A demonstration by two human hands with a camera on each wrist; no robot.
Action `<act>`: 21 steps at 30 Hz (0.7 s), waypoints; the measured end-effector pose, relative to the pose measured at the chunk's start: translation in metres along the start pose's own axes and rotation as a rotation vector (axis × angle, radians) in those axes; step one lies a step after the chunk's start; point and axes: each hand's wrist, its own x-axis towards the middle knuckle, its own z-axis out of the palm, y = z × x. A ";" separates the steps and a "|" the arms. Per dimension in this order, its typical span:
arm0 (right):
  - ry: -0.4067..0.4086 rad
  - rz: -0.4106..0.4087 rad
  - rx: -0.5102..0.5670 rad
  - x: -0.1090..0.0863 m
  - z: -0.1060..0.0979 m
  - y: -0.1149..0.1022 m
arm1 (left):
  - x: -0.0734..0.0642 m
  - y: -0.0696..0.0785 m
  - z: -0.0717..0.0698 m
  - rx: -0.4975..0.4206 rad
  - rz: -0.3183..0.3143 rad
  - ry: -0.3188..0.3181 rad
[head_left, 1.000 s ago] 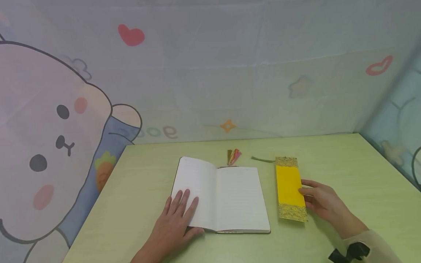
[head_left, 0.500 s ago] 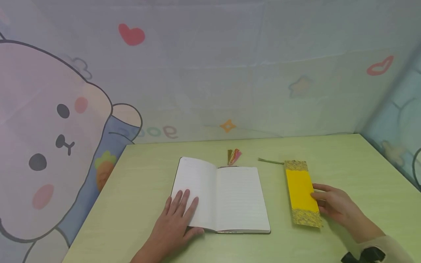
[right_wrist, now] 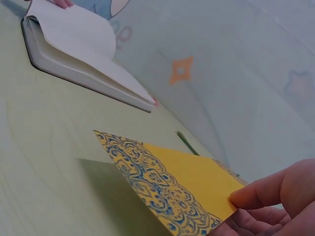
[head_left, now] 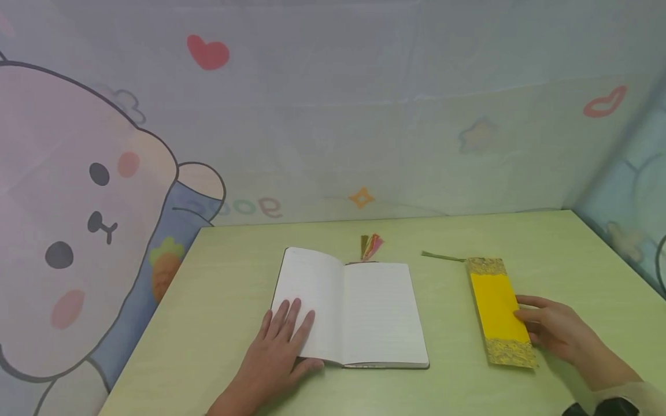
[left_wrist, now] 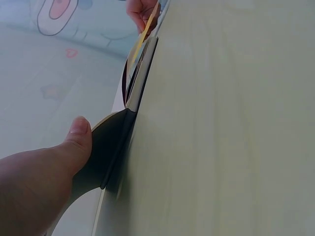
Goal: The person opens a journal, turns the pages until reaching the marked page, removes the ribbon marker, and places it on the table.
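An open notebook (head_left: 382,315) with lined white pages lies on the table. My left hand (head_left: 281,349) rests on its left page with fingers spread, the thumb near the lower edge. To the right, my right hand (head_left: 562,329) pinches a yellow bookmark (head_left: 498,309) by its right edge, between thumb and fingers. Patterned bands cross both ends of the bookmark, and a green tassel (head_left: 442,256) trails left from its top. In the right wrist view the bookmark (right_wrist: 192,177) is tilted above the table and casts a shadow beneath it.
Another tassel, pink and olive (head_left: 371,247), sticks out beyond the notebook's top edge. The light green table (head_left: 234,254) ends at a printed cloth backdrop (head_left: 333,115). A black cable (head_left: 661,263) shows at the far right.
My right hand has carried the bookmark to the right and slightly nearer, away from the notebook. The left hand has stayed on the left page.
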 end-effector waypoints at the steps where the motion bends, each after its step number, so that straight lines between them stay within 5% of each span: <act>1: -0.001 0.003 -0.006 0.000 -0.001 0.000 | 0.000 0.000 0.000 0.001 -0.001 -0.001; 17: 0.014 -0.013 -0.193 -0.009 -0.016 -0.006 | 0.000 0.000 0.000 0.016 -0.009 -0.014; 21: 0.022 -0.045 -0.315 -0.013 -0.016 -0.009 | 0.000 0.000 0.001 0.014 0.000 0.003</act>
